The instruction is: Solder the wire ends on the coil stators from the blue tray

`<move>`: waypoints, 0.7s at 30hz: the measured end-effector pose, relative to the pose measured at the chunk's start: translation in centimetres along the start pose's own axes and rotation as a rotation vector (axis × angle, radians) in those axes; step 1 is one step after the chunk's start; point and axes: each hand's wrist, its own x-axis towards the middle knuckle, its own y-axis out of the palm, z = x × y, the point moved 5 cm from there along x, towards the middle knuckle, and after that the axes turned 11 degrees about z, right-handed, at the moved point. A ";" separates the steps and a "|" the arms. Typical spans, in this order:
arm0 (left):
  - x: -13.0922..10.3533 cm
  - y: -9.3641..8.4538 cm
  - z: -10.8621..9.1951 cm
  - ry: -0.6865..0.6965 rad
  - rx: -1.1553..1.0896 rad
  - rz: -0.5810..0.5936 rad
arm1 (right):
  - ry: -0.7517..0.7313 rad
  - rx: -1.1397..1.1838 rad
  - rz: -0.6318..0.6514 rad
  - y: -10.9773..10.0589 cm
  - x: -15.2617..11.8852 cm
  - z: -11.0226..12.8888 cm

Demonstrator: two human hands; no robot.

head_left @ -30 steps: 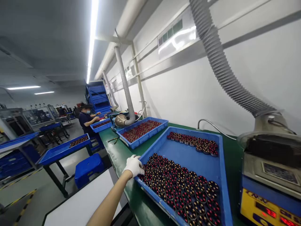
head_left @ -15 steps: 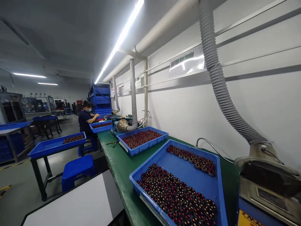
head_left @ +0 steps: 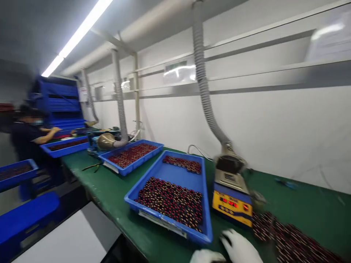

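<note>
My right hand point(head_left: 241, 248), in a white glove, is at the bottom edge of the head view, over the green bench in front of a small machine point(head_left: 231, 204) with a yellow panel and red digits. Its fingers are blurred, with a dark gap between them. My left hand point(head_left: 207, 256), also white-gloved, is just left of it and mostly cut off by the frame. Whether either hand holds anything cannot be seen. Left of the hands is a blue tray point(head_left: 161, 219) of small round dark parts point(head_left: 172, 201) with red and tan dots. More such parts point(head_left: 290, 237) lie to the right.
A second blue tray point(head_left: 128, 168) of parts stands farther along the green bench point(head_left: 115, 201). Grey ducts point(head_left: 203, 76) hang along the wall. A co-worker point(head_left: 31, 138) is at the far left. A blue stool point(head_left: 30, 215) and a white surface point(head_left: 68, 237) are at lower left.
The view has swung to the right, so the trays and co-worker shift left. My gloved hands, the machine's lit panel and the loose parts at right have come into view.
</note>
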 end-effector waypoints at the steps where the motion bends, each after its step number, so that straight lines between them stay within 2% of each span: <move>1: -0.4 1.3 -0.8 0.019 -0.016 0.011 | 0.033 0.005 0.015 0.1 -0.2 0.0; 3: -1.4 3.1 -2.1 0.034 -0.035 0.004 | 0.076 0.028 0.017 0.1 -0.4 0.3; 6: -3.2 3.6 -3.0 0.025 -0.041 -0.068 | 0.084 0.105 -0.020 -0.4 -0.9 0.5; 8: -3.9 3.7 -3.5 0.105 -0.033 -0.039 | 0.083 0.162 -0.099 -1.3 -1.7 0.0; 10: -4.1 4.0 -4.1 0.231 0.001 0.029 | 0.099 0.196 -0.207 -2.8 -3.1 -1.5; 12: -3.6 4.8 -4.4 0.341 0.055 0.095 | 0.154 0.206 -0.329 -4.7 -5.3 -4.4; 14: -2.7 6.0 -4.6 0.386 0.113 0.123 | 0.270 0.206 -0.458 -6.7 -8.1 -8.7; 17: -0.7 7.7 -4.7 0.352 0.172 0.118 | 0.576 0.220 -0.671 -9.0 -13.4 -16.1; 19: 0.7 8.4 -4.9 0.317 0.183 0.118 | 0.792 0.255 -0.772 -9.4 -17.0 -20.0; 21: 2.1 8.5 -5.5 0.291 0.176 0.122 | 0.939 0.310 -0.810 -9.1 -19.6 -22.6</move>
